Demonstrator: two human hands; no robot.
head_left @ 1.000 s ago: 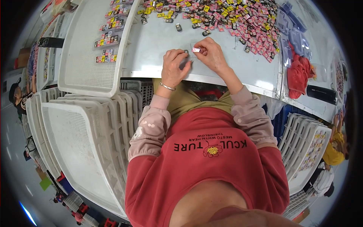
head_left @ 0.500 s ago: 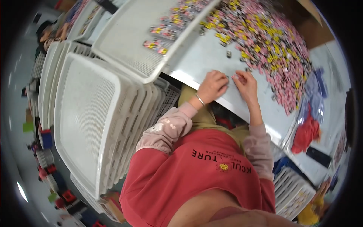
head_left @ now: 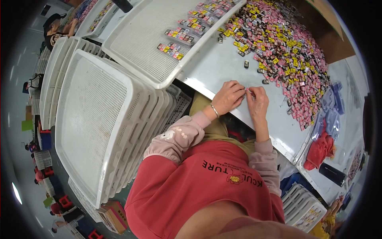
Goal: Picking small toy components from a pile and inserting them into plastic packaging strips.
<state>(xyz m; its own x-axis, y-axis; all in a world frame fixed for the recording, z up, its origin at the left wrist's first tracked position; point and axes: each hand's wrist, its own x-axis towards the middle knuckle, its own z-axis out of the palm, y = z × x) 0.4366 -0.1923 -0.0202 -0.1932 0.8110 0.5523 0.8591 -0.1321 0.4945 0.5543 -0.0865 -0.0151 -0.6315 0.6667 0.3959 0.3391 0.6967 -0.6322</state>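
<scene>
Fingers of left hand (head_left: 229, 97) curled narrow, cannot tell if holding; right hand (head_left: 258, 100) pinches tiny pinkish piece (head_left: 247, 90) above table (head_left: 217, 65); loosened pinch could drop it.

The tabletop (head_left: 211, 65) looks glossy, the bracelet (head_left: 215, 110) shiny metal.

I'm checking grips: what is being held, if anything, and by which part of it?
The right hand seems to pinch a tiny pinkish piece; the gripped part is hidden. Whether the left hand holds anything cannot be told.
</scene>
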